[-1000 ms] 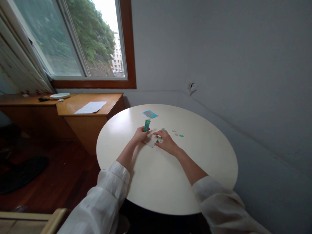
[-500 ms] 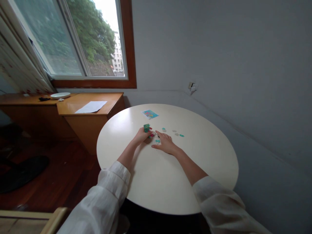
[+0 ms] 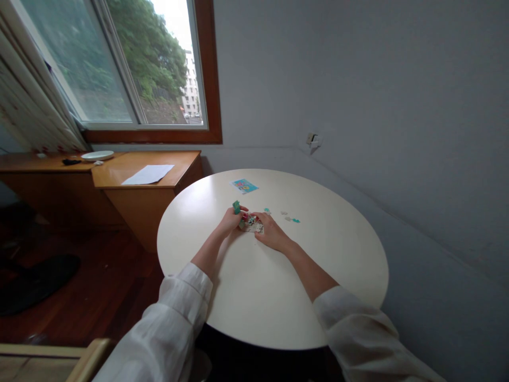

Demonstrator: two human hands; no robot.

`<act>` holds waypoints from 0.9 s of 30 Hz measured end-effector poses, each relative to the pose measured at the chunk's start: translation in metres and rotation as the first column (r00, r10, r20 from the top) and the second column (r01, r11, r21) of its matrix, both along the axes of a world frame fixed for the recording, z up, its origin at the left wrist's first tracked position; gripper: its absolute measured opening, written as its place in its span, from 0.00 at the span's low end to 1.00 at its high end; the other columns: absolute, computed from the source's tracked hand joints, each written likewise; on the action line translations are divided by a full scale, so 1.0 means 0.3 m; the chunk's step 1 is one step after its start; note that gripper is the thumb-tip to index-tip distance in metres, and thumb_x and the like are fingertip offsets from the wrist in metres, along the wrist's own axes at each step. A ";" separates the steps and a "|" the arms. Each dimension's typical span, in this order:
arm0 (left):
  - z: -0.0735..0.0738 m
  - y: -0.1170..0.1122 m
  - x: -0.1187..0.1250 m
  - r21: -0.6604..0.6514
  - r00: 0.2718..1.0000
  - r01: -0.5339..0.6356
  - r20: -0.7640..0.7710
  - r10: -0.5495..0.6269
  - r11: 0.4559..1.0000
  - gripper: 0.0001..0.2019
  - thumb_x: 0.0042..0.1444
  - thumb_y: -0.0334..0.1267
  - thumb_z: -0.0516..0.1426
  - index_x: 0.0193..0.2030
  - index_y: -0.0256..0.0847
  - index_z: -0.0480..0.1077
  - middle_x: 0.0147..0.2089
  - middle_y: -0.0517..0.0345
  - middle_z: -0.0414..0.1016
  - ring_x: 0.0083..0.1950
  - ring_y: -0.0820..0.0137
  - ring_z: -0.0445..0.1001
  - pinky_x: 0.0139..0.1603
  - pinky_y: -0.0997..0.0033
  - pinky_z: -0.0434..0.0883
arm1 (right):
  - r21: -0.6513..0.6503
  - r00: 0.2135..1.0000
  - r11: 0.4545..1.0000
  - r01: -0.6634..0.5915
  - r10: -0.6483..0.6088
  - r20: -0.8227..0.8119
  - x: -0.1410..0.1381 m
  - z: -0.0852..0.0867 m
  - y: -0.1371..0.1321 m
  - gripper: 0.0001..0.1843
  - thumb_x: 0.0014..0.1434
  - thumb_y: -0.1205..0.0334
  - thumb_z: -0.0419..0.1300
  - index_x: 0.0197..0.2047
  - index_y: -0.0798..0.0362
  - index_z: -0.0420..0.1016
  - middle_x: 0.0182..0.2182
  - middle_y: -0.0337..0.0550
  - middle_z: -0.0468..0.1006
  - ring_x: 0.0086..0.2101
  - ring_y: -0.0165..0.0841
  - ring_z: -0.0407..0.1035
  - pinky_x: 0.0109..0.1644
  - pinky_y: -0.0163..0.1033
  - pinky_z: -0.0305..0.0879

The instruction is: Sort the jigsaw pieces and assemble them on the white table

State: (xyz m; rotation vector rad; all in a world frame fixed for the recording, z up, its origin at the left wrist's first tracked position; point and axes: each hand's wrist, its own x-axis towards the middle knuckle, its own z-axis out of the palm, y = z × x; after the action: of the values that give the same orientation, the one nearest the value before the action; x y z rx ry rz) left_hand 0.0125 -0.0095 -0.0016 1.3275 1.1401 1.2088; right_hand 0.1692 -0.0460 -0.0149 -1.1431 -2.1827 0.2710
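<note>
My left hand (image 3: pixel 228 220) is closed on several jigsaw puzzle pieces, with a green joined section (image 3: pixel 236 207) sticking up above its fingers. Between the hands lies a small heap of mixed puzzle pieces (image 3: pixel 250 224), red, white and dark, partly covered by the fingers. Curled round the right side of that heap is my right hand (image 3: pixel 272 232), its fingertips and thumb against the pieces. Just beyond this hand sits a teal puzzle piece (image 3: pixel 267 210). Farther right are pale pieces (image 3: pixel 283 213) and another teal piece (image 3: pixel 296 220), lying flat and untouched.
A blue picture card (image 3: pixel 244 185) lies toward the back of the round white table (image 3: pixel 286 292). To the left, a wooden desk (image 3: pixel 183 163) bears white paper (image 3: pixel 148 174) and a white plate (image 3: pixel 97 155). A grey wall borders the table's far right side.
My right hand has drawn in toward my left, its fingers curling round the loose pieces and pushing them into a tighter heap. My left hand keeps its hold, with the green section tilted slightly.
</note>
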 end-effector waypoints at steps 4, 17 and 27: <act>-0.006 0.010 -0.003 0.039 0.997 -0.040 -0.068 0.043 0.998 0.05 0.43 0.28 0.54 0.28 0.34 0.70 0.25 0.58 0.71 0.28 0.73 0.68 0.33 0.73 0.65 | -0.060 0.989 0.992 0.114 -0.107 0.104 0.001 -0.019 0.009 0.34 0.49 0.61 0.58 0.59 0.51 0.53 0.53 0.49 0.62 0.52 0.39 0.55 0.53 0.47 0.53; -0.037 0.019 -0.013 0.134 0.950 0.122 -0.301 -0.077 0.984 0.09 0.43 0.32 0.57 0.34 0.34 0.69 0.28 0.57 0.72 0.29 0.73 0.69 0.34 0.71 0.66 | -0.041 0.982 0.989 0.145 -0.139 0.128 0.008 -0.021 0.031 0.17 0.52 0.64 0.58 0.47 0.53 0.69 0.40 0.47 0.71 0.42 0.36 0.64 0.47 0.42 0.59; -0.052 0.010 -0.023 0.293 0.667 0.351 -0.745 -0.017 0.890 0.29 0.37 0.36 0.61 0.51 0.40 0.63 0.52 0.49 0.66 0.54 0.61 0.63 0.54 0.61 0.60 | 0.014 0.995 1.000 0.026 -0.025 -0.099 0.007 -0.040 0.052 0.10 0.49 0.74 0.58 0.35 0.54 0.72 0.31 0.41 0.69 0.32 0.30 0.65 0.39 0.36 0.63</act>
State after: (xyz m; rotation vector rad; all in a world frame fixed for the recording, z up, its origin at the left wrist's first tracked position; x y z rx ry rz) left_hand 0.0056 -0.0064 -0.0173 2.3466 1.2602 0.7738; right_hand 0.1714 -0.0304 -0.0269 -1.1245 -2.0793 0.2932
